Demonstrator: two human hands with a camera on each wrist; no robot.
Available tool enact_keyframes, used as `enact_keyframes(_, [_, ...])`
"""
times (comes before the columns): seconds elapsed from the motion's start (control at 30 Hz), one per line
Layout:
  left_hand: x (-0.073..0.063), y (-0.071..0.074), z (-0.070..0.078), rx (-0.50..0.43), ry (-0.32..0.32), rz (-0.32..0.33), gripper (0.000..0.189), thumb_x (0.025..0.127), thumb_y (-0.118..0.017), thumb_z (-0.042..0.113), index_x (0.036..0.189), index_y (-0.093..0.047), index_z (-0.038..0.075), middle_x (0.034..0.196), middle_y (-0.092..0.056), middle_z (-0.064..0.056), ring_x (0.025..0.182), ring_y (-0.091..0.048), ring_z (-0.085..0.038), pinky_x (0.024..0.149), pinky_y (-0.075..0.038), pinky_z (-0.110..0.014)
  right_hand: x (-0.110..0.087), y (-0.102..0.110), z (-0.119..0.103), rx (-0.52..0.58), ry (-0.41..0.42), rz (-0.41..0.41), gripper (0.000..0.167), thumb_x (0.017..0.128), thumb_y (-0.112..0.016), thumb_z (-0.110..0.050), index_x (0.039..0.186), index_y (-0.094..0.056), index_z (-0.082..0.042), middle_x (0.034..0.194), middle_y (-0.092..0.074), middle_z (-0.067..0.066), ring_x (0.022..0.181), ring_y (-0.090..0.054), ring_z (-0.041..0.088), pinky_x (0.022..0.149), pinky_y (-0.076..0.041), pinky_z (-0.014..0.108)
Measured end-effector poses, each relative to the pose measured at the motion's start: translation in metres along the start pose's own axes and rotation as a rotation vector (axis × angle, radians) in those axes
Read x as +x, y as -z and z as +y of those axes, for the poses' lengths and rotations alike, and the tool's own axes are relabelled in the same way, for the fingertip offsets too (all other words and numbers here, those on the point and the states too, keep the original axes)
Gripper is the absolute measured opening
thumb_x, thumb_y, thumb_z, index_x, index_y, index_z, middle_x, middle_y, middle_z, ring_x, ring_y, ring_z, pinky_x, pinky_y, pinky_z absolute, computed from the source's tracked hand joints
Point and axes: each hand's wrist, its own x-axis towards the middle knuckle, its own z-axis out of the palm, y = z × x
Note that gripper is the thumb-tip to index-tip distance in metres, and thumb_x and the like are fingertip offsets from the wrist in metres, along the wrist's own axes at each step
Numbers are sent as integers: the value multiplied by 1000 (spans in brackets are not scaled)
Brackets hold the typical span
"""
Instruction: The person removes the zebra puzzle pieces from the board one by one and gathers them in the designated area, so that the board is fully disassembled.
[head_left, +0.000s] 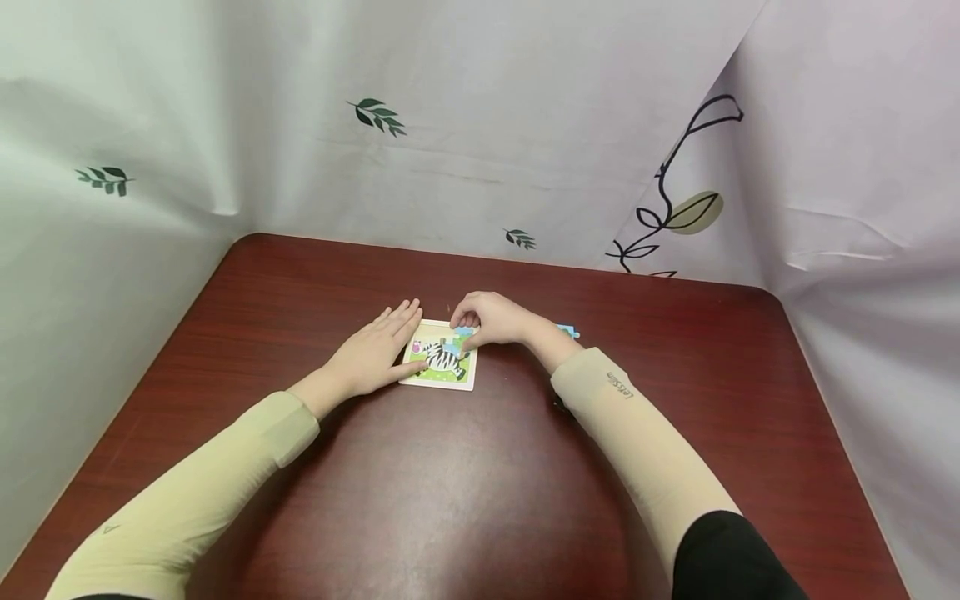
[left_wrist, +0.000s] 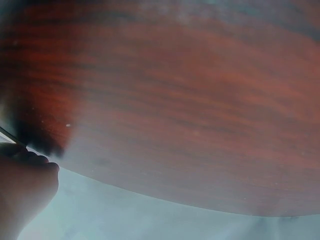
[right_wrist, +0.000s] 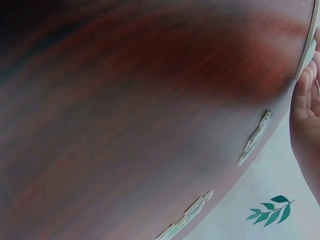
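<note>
Pinched by R hand (head_left: pixel 497 318): pc (head_left: pixel 463 335); L hand (head_left: pixel 371 354) on zebra puzzle (head_left: pixel 438 384)

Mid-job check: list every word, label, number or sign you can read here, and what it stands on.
"Let's Slim", small and turned, as best I can read it: right sleeve.
Small dark mark, too small to read: left sleeve.
Zebra puzzle: no lettering I can make out.

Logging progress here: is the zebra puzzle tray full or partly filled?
Partly filled: the tray is bare near its upper left; loose pieces lie on the table.
</note>
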Motion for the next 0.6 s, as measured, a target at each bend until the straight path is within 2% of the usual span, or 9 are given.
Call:
enact_keyframes(0.3, [0,-2,-1,1,1,4,96,103,-61,57,166,-25,-6,177,-18,-21,166,-18,-35,137,-16,-50,0,-1,-3,32,-16,20,27,85,-88,-8,108,-75,-7,100,-70,6,94,-63,17,84,-54,21])
enact_keyframes(0.6, [0,-2,-1,5,2,6,96,103,-60,58,166,-25,-5,177,-18,-20,166,-19,-34,137,-17,-50,-1,-2,-3,63,-23,53,26,84,-89,-8,106,-75,-9,98,-72,4,90,-65,15,81,-55,20])
